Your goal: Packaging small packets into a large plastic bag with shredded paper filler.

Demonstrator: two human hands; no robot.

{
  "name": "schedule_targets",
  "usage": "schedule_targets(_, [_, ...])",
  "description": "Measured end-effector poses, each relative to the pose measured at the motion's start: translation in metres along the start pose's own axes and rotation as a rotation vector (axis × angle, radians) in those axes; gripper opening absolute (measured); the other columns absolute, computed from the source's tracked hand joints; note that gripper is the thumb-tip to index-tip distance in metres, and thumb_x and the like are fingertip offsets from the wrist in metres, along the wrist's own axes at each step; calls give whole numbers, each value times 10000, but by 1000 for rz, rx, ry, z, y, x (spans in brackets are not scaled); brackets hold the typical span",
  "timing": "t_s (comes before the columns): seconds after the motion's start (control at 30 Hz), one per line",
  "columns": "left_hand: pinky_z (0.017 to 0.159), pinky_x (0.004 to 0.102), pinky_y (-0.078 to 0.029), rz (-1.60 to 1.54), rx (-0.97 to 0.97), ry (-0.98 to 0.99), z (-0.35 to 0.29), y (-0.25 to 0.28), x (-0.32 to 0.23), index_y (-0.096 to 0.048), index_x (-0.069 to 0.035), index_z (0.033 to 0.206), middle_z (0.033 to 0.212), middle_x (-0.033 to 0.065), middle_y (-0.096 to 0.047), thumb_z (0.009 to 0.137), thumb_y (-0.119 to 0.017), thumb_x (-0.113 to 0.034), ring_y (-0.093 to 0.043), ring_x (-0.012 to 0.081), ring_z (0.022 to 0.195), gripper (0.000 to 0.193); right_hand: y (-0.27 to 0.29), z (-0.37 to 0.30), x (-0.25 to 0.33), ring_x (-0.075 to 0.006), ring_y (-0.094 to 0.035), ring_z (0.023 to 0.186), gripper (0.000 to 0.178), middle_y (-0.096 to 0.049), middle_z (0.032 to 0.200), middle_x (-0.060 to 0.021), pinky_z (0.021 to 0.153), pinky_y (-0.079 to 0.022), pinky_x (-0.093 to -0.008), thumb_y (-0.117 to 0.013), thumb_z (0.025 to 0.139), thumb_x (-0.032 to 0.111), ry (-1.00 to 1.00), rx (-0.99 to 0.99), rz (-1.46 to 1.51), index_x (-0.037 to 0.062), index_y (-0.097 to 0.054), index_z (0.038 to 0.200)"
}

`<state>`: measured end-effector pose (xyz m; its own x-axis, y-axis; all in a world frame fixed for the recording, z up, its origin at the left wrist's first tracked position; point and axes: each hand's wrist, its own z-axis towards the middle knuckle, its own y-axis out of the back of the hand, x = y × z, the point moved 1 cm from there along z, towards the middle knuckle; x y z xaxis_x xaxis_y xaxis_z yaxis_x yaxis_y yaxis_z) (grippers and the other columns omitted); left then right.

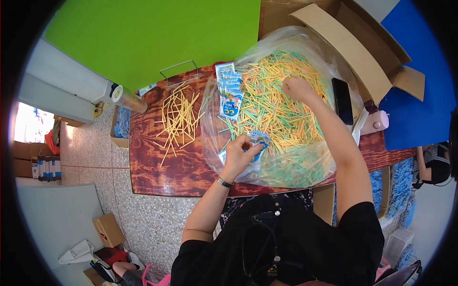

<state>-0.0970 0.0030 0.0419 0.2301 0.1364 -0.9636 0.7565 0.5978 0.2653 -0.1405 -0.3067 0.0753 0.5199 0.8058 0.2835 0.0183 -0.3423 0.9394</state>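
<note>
A large clear plastic bag (pixel 217 102) lies spread open on the table, heaped with thin yellow, green and pinkish sticks (pixel 281 114). At the bag's near left side, my left hand (pixel 238 155) pinches a small blue-and-white packet (pixel 258 139) between thumb and fingers. My right hand (pixel 296 88) is down at the far part of the heap with its fingers curled closed; whatever they grip is hidden. Several similar flat packets (pixel 231 102) lie overlapped on the heap's left edge. Part of another packet shows below my left hand.
Loose yellow sticks (pixel 179 119) lie on the red-brown wooden table (pixel 148 176) at left, near a clear cylinder container (pixel 129 99) and a wire stand (pixel 179 70). A black phone (pixel 342 101), a pink bottle (pixel 375 123) and an open cardboard box (pixel 348 45) stand right of the bag.
</note>
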Motion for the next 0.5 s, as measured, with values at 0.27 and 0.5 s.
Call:
schedule_targets(0.27, [499, 198, -343, -58, 8, 70, 2, 6, 0, -528, -69, 749, 660, -59, -506, 819, -782, -141, -433, 9, 592, 273, -17, 41, 5, -326, -649, 982, 608, -672, 1079, -208, 834, -509, -437, -566, 803, 547, -180, 236, -106, -13, -695, 1004])
schedule_targets(0.5, [518, 221, -389, -84, -10, 74, 5, 6, -1, -530, -51, 748, 655, -27, -523, 794, -802, -161, -470, 37, 588, 296, -35, 51, 1, -344, -639, 1007, 615, -660, 1108, -219, 872, -490, -446, -531, 813, 494, -161, 347, -46, -15, -636, 1142])
